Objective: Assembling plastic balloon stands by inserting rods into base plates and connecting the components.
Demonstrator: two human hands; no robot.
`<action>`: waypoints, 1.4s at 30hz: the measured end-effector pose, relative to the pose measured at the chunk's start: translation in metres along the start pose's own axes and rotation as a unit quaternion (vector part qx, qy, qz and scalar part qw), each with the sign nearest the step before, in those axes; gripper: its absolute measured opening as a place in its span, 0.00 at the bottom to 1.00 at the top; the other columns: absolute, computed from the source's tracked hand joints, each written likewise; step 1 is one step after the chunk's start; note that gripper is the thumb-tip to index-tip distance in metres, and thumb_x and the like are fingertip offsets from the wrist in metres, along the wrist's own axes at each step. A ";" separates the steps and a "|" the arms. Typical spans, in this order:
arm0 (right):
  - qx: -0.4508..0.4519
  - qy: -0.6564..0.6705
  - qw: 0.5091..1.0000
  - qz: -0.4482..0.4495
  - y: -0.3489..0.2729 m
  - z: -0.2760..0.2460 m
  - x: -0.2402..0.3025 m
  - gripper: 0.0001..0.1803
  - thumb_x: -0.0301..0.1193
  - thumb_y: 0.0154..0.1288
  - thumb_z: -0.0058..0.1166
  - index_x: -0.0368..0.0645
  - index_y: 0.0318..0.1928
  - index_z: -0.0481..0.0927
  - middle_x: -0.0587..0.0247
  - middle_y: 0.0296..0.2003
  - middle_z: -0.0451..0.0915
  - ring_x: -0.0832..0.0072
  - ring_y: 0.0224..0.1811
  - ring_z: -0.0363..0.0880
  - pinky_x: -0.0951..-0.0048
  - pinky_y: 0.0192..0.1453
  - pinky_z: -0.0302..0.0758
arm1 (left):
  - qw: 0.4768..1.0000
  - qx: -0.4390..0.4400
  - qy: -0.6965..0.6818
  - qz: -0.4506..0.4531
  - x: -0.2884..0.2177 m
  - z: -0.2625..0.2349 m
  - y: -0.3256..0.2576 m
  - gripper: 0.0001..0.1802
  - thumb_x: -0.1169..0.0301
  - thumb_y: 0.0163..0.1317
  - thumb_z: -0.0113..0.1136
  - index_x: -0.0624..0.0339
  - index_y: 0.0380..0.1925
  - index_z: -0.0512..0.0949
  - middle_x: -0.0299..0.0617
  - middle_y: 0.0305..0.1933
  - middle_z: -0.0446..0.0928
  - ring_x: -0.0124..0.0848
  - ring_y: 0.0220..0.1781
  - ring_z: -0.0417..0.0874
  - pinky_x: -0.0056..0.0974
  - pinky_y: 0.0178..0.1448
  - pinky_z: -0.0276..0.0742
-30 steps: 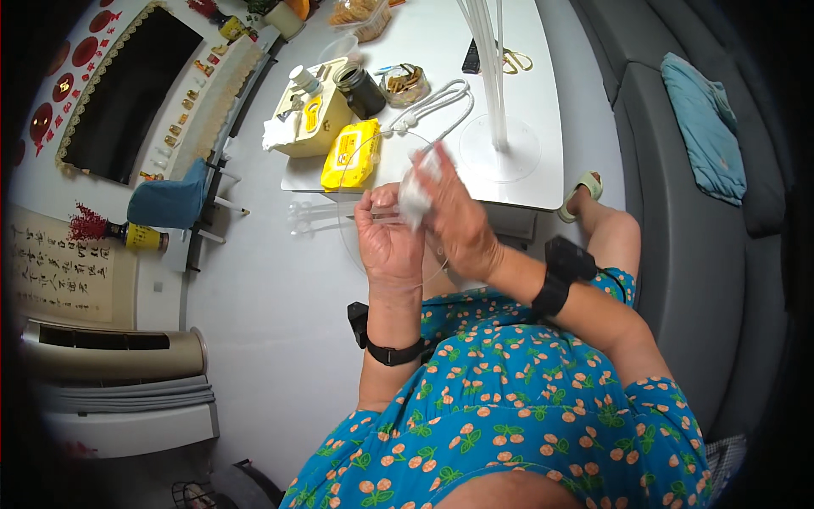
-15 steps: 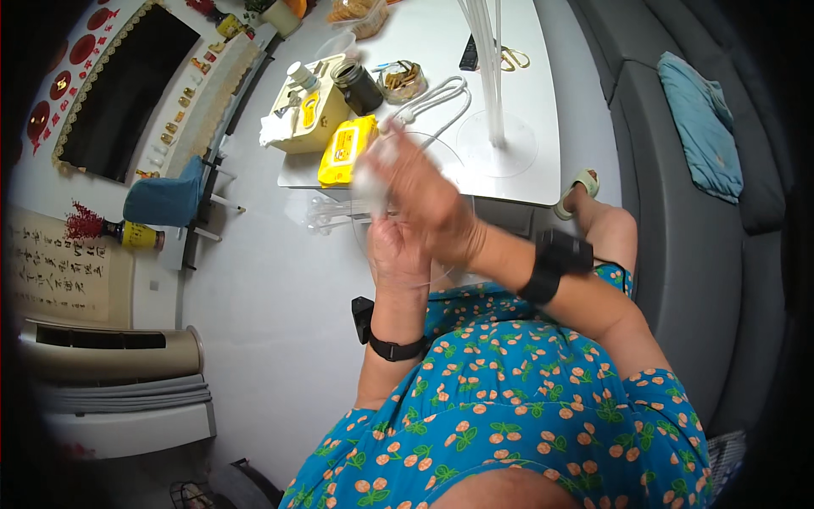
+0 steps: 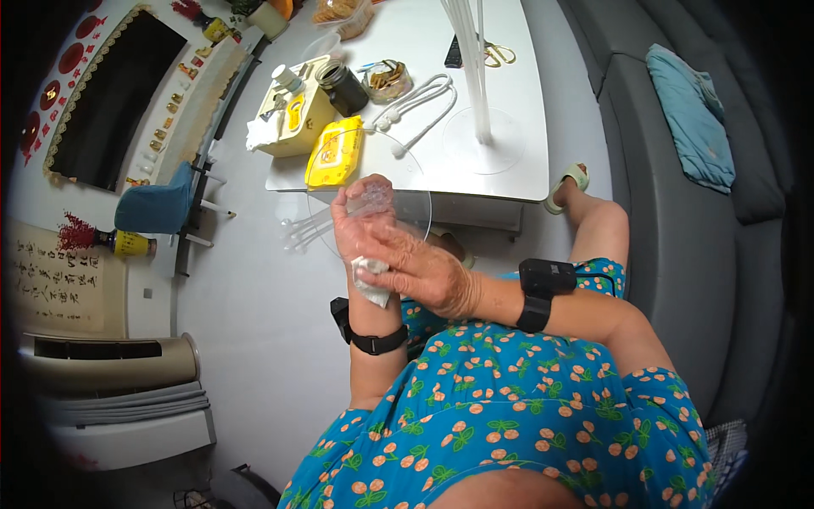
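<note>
My left hand (image 3: 360, 225) is closed around the middle of a clear plastic stand (image 3: 307, 229), which has a thin round disc and several see-through rods with knobbed ends pointing left. It is held above the floor, just off the table's near edge. My right hand (image 3: 428, 270) crosses over my left wrist, fingers bent around a crumpled white wipe (image 3: 371, 290) that presses against that wrist. A yellow wipes pack (image 3: 336, 153) lies on the table beyond my left hand.
On the white table (image 3: 403, 64) stand a cream caddy (image 3: 298, 123), a dark jar (image 3: 342, 87), a snack tub (image 3: 388, 81) and another clear stand (image 3: 482, 127) with tall rods. A white cable (image 3: 424, 100) and scissors (image 3: 498, 54) lie there. A grey sofa (image 3: 644, 254) runs along the right.
My right hand has come down from above the left hand to the left wrist with the white wipe. My left hand has moved up and left with the clear stand.
</note>
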State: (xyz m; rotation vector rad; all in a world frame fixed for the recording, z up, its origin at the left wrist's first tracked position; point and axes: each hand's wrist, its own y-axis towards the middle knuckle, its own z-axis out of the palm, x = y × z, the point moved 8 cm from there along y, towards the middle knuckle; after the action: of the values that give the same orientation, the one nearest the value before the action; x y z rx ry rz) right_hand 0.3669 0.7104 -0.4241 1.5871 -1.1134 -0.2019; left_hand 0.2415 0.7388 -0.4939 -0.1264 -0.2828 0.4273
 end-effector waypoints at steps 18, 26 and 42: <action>-0.140 0.184 0.773 0.591 -0.191 -0.035 -0.150 0.19 0.23 0.55 0.43 0.36 0.48 0.77 0.47 0.34 0.80 0.58 0.36 0.81 0.67 0.46 0.76 | 0.836 0.067 0.504 0.207 0.013 0.011 0.025 0.07 0.72 0.59 0.57 0.60 0.25 0.71 0.39 0.23 0.70 0.31 0.29 0.71 0.38 0.43 0.71; -0.116 0.017 0.798 0.592 -0.236 -0.073 -0.156 0.18 0.27 0.52 0.46 0.38 0.43 0.80 0.47 0.33 0.81 0.61 0.35 0.82 0.68 0.43 0.75 | 0.636 -0.039 0.691 0.341 -0.019 -0.025 0.062 0.05 0.75 0.59 0.57 0.62 0.26 0.73 0.37 0.21 0.72 0.24 0.23 0.72 0.28 0.32 0.70; -0.135 0.047 0.781 0.608 -0.254 -0.094 -0.183 0.18 0.26 0.52 0.46 0.36 0.44 0.80 0.51 0.32 0.82 0.67 0.34 0.81 0.70 0.43 0.75 | 0.516 -0.066 0.757 0.395 -0.055 -0.040 0.183 0.10 0.71 0.56 0.59 0.64 0.20 0.73 0.38 0.17 0.72 0.26 0.19 0.74 0.32 0.26 0.71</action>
State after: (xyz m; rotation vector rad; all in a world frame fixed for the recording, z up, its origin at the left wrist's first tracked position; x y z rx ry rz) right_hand 0.4665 0.8883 -0.6800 0.3878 -1.7146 0.5602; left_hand 0.1343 0.8781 -0.5779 -0.7462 1.6079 1.0417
